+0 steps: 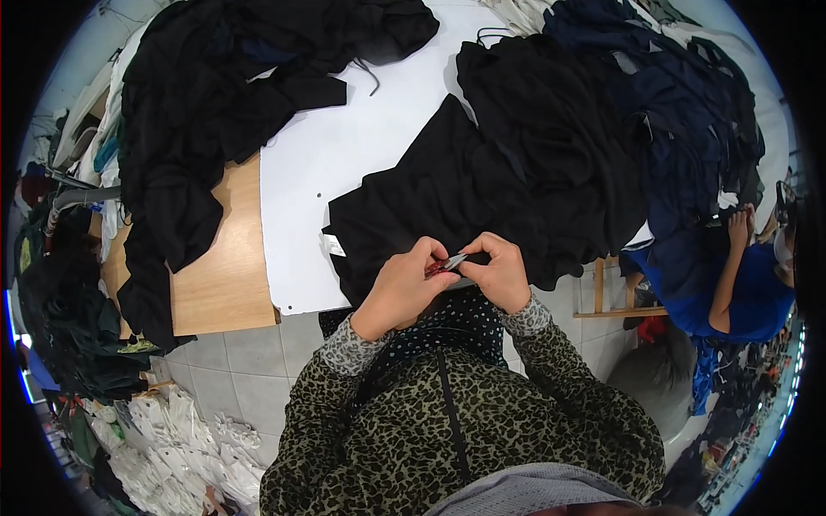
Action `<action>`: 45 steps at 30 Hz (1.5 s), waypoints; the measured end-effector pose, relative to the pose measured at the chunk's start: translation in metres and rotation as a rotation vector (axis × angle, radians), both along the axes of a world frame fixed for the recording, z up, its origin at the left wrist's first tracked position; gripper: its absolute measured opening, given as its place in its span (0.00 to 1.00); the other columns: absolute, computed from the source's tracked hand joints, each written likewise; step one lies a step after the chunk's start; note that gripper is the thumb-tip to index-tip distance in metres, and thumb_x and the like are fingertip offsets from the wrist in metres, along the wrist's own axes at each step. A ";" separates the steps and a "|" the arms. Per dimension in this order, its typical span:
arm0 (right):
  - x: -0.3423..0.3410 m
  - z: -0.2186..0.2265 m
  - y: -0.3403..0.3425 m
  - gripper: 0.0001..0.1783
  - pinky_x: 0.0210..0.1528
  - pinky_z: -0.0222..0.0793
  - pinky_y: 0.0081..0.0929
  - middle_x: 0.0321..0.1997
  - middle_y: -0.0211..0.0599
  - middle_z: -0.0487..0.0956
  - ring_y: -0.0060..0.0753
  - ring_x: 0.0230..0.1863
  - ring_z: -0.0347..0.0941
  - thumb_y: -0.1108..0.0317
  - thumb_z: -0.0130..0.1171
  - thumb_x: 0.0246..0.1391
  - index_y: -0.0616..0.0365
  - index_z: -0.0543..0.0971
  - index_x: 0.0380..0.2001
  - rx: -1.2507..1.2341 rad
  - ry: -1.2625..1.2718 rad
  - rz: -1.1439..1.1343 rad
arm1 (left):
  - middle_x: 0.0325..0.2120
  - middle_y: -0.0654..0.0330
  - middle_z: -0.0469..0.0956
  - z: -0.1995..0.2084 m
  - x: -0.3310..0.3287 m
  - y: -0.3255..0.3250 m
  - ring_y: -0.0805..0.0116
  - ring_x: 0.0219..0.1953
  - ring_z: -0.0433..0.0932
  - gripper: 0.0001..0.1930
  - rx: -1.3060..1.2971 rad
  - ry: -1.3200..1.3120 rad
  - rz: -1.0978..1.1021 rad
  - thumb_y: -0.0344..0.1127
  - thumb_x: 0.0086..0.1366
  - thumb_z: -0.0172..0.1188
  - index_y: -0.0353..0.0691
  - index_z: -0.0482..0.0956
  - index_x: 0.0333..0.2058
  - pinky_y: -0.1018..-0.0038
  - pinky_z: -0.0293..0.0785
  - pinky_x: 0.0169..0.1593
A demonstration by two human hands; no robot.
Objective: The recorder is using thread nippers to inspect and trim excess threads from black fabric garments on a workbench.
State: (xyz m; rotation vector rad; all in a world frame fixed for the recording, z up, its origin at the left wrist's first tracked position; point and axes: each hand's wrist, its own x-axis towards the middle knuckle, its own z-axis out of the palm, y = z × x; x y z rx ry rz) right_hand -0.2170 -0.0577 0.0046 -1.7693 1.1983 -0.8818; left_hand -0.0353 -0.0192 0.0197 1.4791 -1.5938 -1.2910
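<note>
I'm holding the snips (451, 261) at the bench's (297, 249) front edge, my left hand (403, 280) gripping firmly round their red handles. On my right hand (501, 272), thumb and forefinger are nearly meeting beside the blade tips; I can't tell whether they're pinching anything. To work cleanly, I should be angling those tips away from skin and black cloth (413, 198), which is spreading back from that edge. A navy pile (680, 112) is lying toward the right edge.
</note>
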 end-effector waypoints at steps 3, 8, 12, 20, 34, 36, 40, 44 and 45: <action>0.000 0.001 0.000 0.09 0.34 0.67 0.29 0.24 0.39 0.76 0.39 0.28 0.74 0.73 0.65 0.36 0.63 0.77 0.23 -0.002 0.012 0.003 | 0.24 0.55 0.77 -0.001 0.001 -0.002 0.62 0.26 0.77 0.16 0.022 0.033 -0.011 0.37 0.56 0.63 0.36 0.69 0.38 0.72 0.70 0.31; -0.001 0.001 0.000 0.08 0.35 0.66 0.28 0.24 0.39 0.76 0.39 0.29 0.74 0.73 0.65 0.36 0.63 0.77 0.22 -0.006 0.042 0.025 | 0.22 0.56 0.77 -0.005 0.001 -0.002 0.67 0.24 0.76 0.16 0.046 0.075 -0.006 0.37 0.56 0.64 0.36 0.69 0.37 0.74 0.69 0.29; -0.001 0.001 -0.001 0.09 0.35 0.66 0.28 0.25 0.39 0.76 0.38 0.29 0.73 0.73 0.66 0.36 0.63 0.77 0.22 -0.013 0.062 0.045 | 0.21 0.58 0.76 -0.007 0.003 -0.002 0.71 0.22 0.74 0.15 0.046 0.113 -0.011 0.36 0.57 0.64 0.35 0.69 0.36 0.76 0.68 0.28; -0.001 0.002 -0.001 0.10 0.34 0.66 0.27 0.25 0.38 0.77 0.37 0.29 0.74 0.72 0.68 0.36 0.63 0.78 0.24 0.001 0.060 0.063 | 0.24 0.65 0.75 0.000 0.004 -0.004 0.83 0.27 0.71 0.13 0.114 0.122 -0.040 0.28 0.58 0.63 0.34 0.68 0.37 0.83 0.67 0.30; 0.004 -0.015 0.054 0.06 0.39 0.63 0.19 0.41 0.34 0.72 0.23 0.35 0.69 0.79 0.60 0.50 0.64 0.74 0.31 -0.015 -0.545 -0.332 | 0.28 0.70 0.73 -0.023 0.024 0.004 0.87 0.20 0.64 0.14 0.272 0.725 0.360 0.24 0.55 0.64 0.36 0.75 0.42 0.88 0.61 0.23; -0.008 -0.042 0.081 0.02 0.37 0.62 0.18 0.41 0.34 0.72 0.20 0.33 0.68 0.75 0.56 0.55 0.62 0.74 0.31 0.381 -0.832 -0.098 | 0.24 0.74 0.69 -0.022 0.024 0.003 0.88 0.16 0.56 0.12 0.244 0.757 0.423 0.28 0.57 0.63 0.39 0.76 0.41 0.88 0.50 0.17; -0.011 -0.069 0.076 0.34 0.55 0.65 0.35 0.49 0.44 0.75 0.40 0.52 0.70 0.41 0.37 0.62 0.62 0.68 0.53 1.069 -1.285 -0.050 | 0.24 0.74 0.69 -0.022 0.030 0.004 0.89 0.16 0.57 0.09 0.258 0.763 0.449 0.32 0.62 0.61 0.40 0.76 0.40 0.88 0.50 0.16; -0.019 -0.039 0.023 0.32 0.62 0.61 0.40 0.58 0.42 0.71 0.42 0.59 0.66 0.45 0.41 0.63 0.61 0.65 0.57 0.964 -1.665 -0.175 | 0.23 0.72 0.71 -0.023 0.040 0.006 0.85 0.17 0.62 0.08 0.170 0.588 0.405 0.34 0.62 0.61 0.38 0.76 0.38 0.85 0.56 0.19; -0.024 -0.034 0.013 0.31 0.63 0.59 0.41 0.59 0.41 0.70 0.41 0.60 0.65 0.46 0.43 0.63 0.61 0.65 0.57 0.911 -1.649 -0.225 | 0.23 0.70 0.73 -0.026 0.043 0.007 0.82 0.17 0.65 0.09 0.095 0.455 0.368 0.35 0.61 0.62 0.38 0.77 0.36 0.84 0.60 0.20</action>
